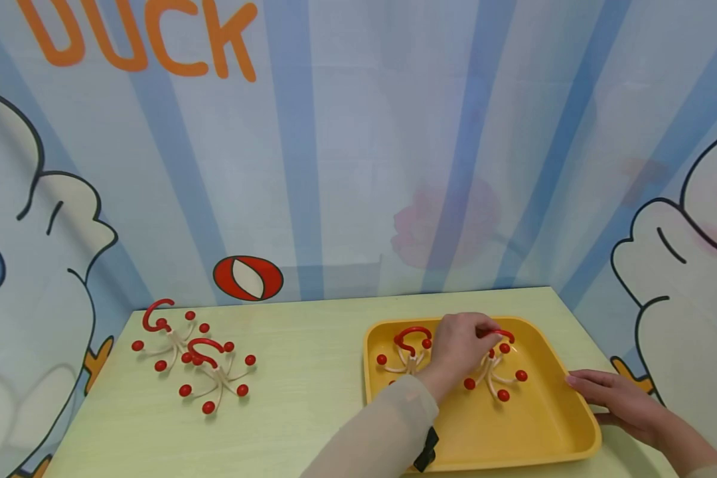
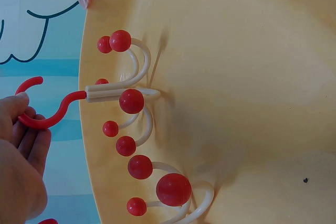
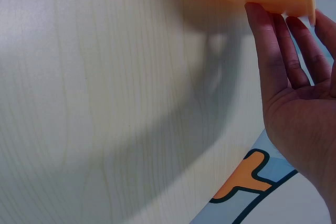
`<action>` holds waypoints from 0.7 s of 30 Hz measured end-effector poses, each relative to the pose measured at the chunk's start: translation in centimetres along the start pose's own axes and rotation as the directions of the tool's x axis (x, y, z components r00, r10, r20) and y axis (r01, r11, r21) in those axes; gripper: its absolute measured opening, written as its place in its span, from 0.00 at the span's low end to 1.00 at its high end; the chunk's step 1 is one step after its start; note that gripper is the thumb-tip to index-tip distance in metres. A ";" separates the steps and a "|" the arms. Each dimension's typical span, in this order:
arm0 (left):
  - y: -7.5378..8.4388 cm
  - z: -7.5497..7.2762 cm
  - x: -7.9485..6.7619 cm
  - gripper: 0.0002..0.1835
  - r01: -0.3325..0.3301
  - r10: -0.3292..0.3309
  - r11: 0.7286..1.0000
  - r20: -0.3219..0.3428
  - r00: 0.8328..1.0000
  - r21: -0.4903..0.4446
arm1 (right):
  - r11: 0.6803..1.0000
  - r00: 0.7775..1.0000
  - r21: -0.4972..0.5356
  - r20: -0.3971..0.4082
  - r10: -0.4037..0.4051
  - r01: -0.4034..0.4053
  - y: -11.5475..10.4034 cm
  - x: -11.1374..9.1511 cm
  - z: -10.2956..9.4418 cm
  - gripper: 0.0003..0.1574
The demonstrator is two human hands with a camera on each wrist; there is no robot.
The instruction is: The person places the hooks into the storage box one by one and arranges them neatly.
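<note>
My left hand (image 1: 463, 345) pinches the red hook (image 2: 44, 121) of a hanger-like piece with curved white arms ending in red balls. This piece (image 1: 491, 372) is upright inside the yellow tray (image 1: 538, 425), near its far wall. A second such piece (image 1: 412, 358) stands in the tray to its left, partly hidden by my left arm. At the tray's right rim, my right hand (image 1: 624, 401) holds the edge, fingers (image 3: 268, 51) against the outer wall. Two more matching pieces, one (image 1: 220, 375) nearer and one (image 1: 174, 338) farther back, stand close together at the table's left.
The pale wooden table (image 1: 299, 398) carries the tray on its right half. Behind it hangs a striped blue cloth backdrop (image 1: 358, 166) with cartoon figures and orange letters. A black strap (image 1: 427, 450) shows at my left wrist, over the tray's near edge.
</note>
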State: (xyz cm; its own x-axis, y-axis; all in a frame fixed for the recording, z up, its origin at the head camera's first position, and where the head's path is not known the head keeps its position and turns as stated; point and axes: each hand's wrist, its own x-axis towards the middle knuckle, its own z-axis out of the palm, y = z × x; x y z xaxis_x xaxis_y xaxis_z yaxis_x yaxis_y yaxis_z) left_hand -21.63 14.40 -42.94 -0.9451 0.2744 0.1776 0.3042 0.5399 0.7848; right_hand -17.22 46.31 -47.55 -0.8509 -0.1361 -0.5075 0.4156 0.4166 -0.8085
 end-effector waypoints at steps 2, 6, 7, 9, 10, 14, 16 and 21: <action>-0.1 0.2 0.1 0.03 0.001 -0.001 1.000 -0.003 1.000 -0.003 | 1.000 1.000 0.004 0.002 0.003 -0.003 0.0 0.0 0.0 0.42; -0.2 0.5 0.2 0.03 0.013 -0.013 1.000 -0.007 1.000 -0.010 | 1.000 1.000 0.005 0.004 0.006 -0.006 0.0 0.0 0.0 0.42; -0.2 0.6 0.2 0.03 0.018 -0.018 1.000 -0.007 1.000 -0.012 | 1.000 1.000 0.004 0.005 0.007 -0.007 -0.1 0.0 0.0 0.42; -0.2 0.6 0.2 0.03 0.027 -0.027 1.000 -0.005 1.000 -0.015 | 1.000 1.000 0.004 0.006 0.009 -0.009 -0.1 0.0 0.1 0.42; -0.2 0.6 0.2 0.03 0.029 -0.029 0.999 -0.005 1.000 -0.014 | 1.000 1.000 0.005 0.004 0.011 -0.011 -0.1 0.0 0.1 0.42; -0.1 0.6 0.3 0.03 0.032 -0.032 0.999 -0.007 0.999 -0.017 | 1.000 1.000 0.010 0.013 0.007 -0.007 0.0 0.0 0.1 0.42; -0.1 0.6 0.4 0.03 0.031 -0.031 0.999 -0.006 0.999 -0.016 | 1.000 1.000 0.011 0.019 0.004 -0.004 0.1 0.0 0.0 0.42; -0.2 0.6 0.4 0.05 0.006 -0.006 1.000 -0.001 1.000 0.002 | 1.000 1.000 0.010 0.022 0.004 -0.005 0.2 0.1 -0.2 0.41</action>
State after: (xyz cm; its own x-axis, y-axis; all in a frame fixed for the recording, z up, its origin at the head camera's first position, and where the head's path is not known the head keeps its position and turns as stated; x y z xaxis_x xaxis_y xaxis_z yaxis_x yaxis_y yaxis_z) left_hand -22.00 14.90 -43.36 -0.9470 0.2704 0.1734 0.2988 0.5431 0.7847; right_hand -17.26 46.57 -47.73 -0.8419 -0.1536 -0.5173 0.4228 0.4080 -0.8092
